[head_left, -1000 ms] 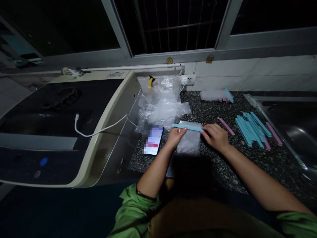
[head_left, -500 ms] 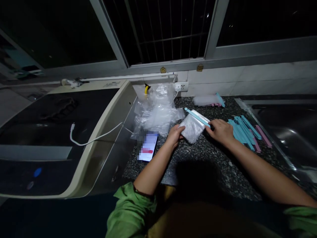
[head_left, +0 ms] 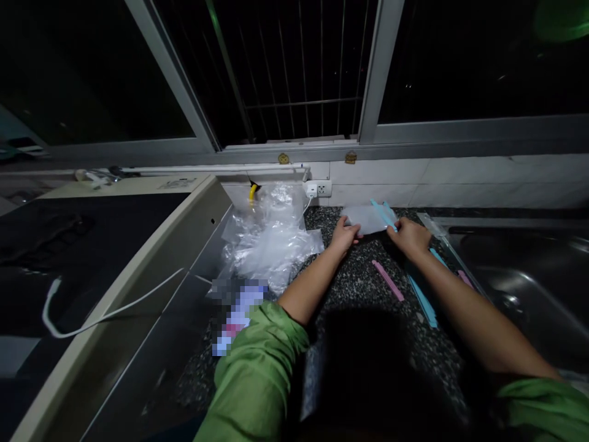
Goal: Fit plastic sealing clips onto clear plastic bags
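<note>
Though the label [head_left: 177, 183] blurs, left hand [head_left: 345, 236], half-curled at plastic bags [head_left: 361, 220], its grip uncertain, and right hand [head_left: 411, 237], pinching a blue strip [head_left: 381, 213], have moved forward.

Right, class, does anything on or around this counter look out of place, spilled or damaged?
Nothing looks spilled or damaged. One oddity: the white cable lies across the machine, its end plugged into nothing. Also, one pink strip lies aslant, apart from the blue strips.
</note>
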Motion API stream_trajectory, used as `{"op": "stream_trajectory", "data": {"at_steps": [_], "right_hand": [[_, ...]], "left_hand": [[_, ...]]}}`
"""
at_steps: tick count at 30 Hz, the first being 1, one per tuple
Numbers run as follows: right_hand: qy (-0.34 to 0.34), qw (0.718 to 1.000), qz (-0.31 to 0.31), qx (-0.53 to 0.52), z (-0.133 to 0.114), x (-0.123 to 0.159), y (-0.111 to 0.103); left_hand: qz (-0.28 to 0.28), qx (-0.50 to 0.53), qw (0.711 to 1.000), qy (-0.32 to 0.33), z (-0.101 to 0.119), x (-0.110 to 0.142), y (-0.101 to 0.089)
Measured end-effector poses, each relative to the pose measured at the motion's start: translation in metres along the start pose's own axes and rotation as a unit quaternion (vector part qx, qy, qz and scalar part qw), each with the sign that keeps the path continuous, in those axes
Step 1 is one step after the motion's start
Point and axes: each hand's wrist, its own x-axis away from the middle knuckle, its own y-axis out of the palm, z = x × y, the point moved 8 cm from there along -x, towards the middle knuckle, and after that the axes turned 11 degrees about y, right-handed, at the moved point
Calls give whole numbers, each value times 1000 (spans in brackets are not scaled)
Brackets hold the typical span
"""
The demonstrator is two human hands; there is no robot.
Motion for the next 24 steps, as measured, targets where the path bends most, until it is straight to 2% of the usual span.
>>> {"op": "stream_trajectory", "data": {"at_steps": [6, 9, 13, 19, 24], "right_hand": [[73, 996, -34, -35, 11, -41, 27], [88, 994, -46, -32, 13, -52, 38], [76, 995, -54, -20, 10, -58, 48], [63, 995, -73, 3, 6, -55, 51], [50, 993, -101, 46, 1, -48, 45]], "left_hand": [[-46, -15, 999, 11, -9, -33, 29], [-49, -24, 998, 7, -19, -41, 34], [-56, -31, 998, -10, -29, -43, 37], [-70, -46, 996, -27, -30, -39, 31], [-48, -74, 996, -5, -25, -37, 9]]}}
